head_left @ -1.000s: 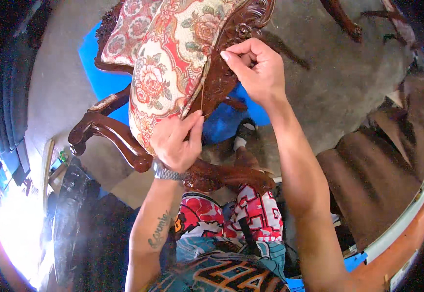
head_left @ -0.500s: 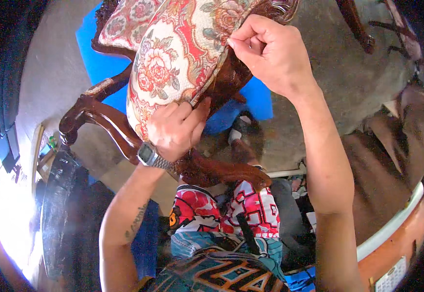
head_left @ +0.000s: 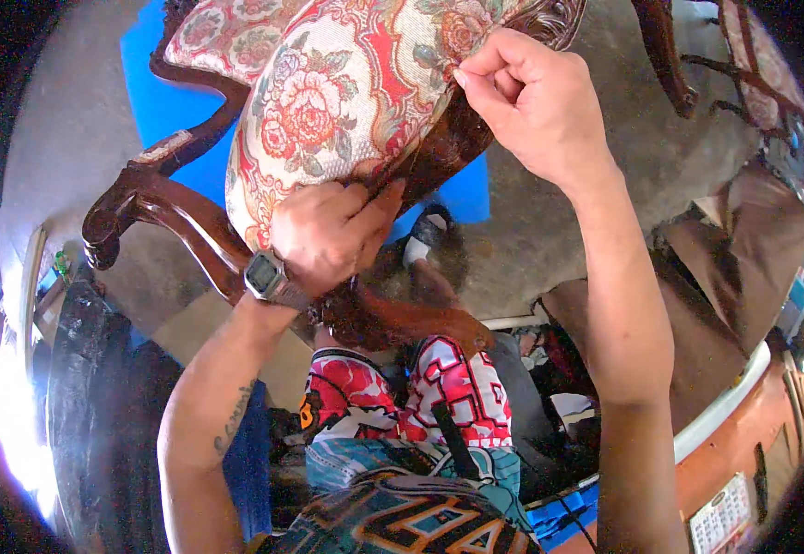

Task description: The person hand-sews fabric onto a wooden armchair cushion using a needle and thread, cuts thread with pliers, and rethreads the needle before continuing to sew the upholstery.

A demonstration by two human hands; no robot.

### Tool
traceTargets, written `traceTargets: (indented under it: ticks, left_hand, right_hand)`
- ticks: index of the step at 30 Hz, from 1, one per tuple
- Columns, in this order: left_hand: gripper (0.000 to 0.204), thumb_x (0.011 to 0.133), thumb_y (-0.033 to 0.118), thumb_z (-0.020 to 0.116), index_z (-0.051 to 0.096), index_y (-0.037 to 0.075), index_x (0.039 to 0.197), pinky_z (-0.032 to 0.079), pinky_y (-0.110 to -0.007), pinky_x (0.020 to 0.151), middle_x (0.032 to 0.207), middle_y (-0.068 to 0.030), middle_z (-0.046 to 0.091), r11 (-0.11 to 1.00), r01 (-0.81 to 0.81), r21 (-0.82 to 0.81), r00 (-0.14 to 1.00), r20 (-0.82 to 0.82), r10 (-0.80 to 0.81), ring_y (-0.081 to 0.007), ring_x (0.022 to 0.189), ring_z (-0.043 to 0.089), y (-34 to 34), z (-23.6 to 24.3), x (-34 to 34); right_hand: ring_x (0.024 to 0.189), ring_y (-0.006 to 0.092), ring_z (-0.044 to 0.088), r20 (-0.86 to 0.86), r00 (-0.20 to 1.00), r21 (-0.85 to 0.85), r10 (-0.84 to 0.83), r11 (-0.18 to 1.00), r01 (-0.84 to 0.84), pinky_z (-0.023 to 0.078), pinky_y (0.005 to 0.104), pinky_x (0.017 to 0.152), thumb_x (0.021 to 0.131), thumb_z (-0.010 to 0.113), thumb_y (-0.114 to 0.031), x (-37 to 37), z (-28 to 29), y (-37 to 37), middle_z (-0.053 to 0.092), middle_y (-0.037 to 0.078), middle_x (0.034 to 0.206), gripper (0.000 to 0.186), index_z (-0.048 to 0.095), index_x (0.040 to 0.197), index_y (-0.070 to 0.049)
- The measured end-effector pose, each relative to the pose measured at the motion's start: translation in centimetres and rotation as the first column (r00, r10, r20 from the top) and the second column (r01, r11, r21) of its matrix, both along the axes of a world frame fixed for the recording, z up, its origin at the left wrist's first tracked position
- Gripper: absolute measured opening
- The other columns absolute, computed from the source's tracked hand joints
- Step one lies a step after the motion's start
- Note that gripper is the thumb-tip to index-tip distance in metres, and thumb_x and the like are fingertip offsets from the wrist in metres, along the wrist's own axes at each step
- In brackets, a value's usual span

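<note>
A wooden armchair with a floral fabric seat is tilted in front of me, its dark carved frame showing along the right side of the upholstery. My right hand pinches a thin trim strip at the fabric's edge between thumb and forefinger, near the far corner. Nearer to me, my left hand lies against the same edge with curled fingers, where the strip runs in under them; the fingertips are partly hidden. A metal digital watch is on my left wrist.
A curved wooden armrest juts out to the left. The chair's front leg lies across above my knees. Blue sheet material is on the floor beneath. Brown cloth is heaped at right, and another piece of furniture's leg stands far right.
The view has shifted slightly, so the chair appears a bit larger and lower. Both hands keep to the seat edge; the left fingers have bent a little further over it.
</note>
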State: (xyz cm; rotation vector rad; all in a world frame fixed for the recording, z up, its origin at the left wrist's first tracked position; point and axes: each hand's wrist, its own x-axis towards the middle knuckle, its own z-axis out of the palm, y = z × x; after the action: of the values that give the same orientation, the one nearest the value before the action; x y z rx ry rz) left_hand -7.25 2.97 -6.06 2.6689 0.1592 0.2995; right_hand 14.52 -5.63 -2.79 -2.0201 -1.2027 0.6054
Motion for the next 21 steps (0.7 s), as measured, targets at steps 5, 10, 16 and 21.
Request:
traceTargets:
  ticks: [5,10,16,21]
  left_hand:
    - [0.028,0.066,0.012,0.071,0.067,0.015,0.094,0.04,-0.03,0.041,0.057,0.0023,0.046,1.0,0.008,-0.014,1.0,0.01,-0.007,-0.0136,0.049,0.051,0.1,0.0,0.1]
    - [0.027,0.065,0.013,0.072,0.067,0.014,0.092,0.04,-0.029,0.04,0.057,0.0023,0.044,1.0,0.008,0.001,0.997,0.082,-0.008,-0.0125,0.048,0.049,0.1,-0.5,0.2]
    - [0.024,0.068,0.013,0.072,0.067,0.014,0.092,0.039,-0.03,0.04,0.054,0.0018,0.041,1.0,0.017,-0.018,0.997,0.075,-0.015,-0.013,0.045,0.048,0.2,-0.3,0.2]
    - [0.023,0.068,0.013,0.072,0.067,0.014,0.091,0.038,-0.03,0.039,0.054,0.0018,0.041,0.999,0.013,-0.048,0.995,0.096,-0.008,-0.013,0.045,0.047,0.0,-0.7,0.3]
  right_hand:
    - [0.046,0.0025,0.033,-0.108,0.994,-0.122,-0.002,0.992,-0.012,0.028,0.0224,0.043,0.082,0.064,-0.008,0.2,0.5,0.6,0.039,-0.004,0.048,0.011,0.057,0.075,-0.003]
    - [0.047,0.0027,0.035,-0.096,0.995,-0.189,-0.036,0.982,0.017,0.029,0.0229,0.044,0.083,0.062,-0.009,-0.1,0.9,1.2,0.043,-0.004,0.05,0.013,0.057,0.074,-0.002]
    - [0.047,0.0037,0.038,-0.084,0.993,-0.266,-0.081,0.962,0.056,0.031,0.0241,0.044,0.083,0.062,-0.01,-0.3,1.1,1.0,0.048,-0.002,0.052,0.013,0.057,0.075,-0.001]
    - [0.048,0.0044,0.041,-0.134,0.988,-0.306,-0.08,0.951,0.035,0.033,0.0241,0.044,0.082,0.062,-0.01,-0.5,0.2,0.6,0.052,-0.001,0.054,0.013,0.058,0.075,-0.001]
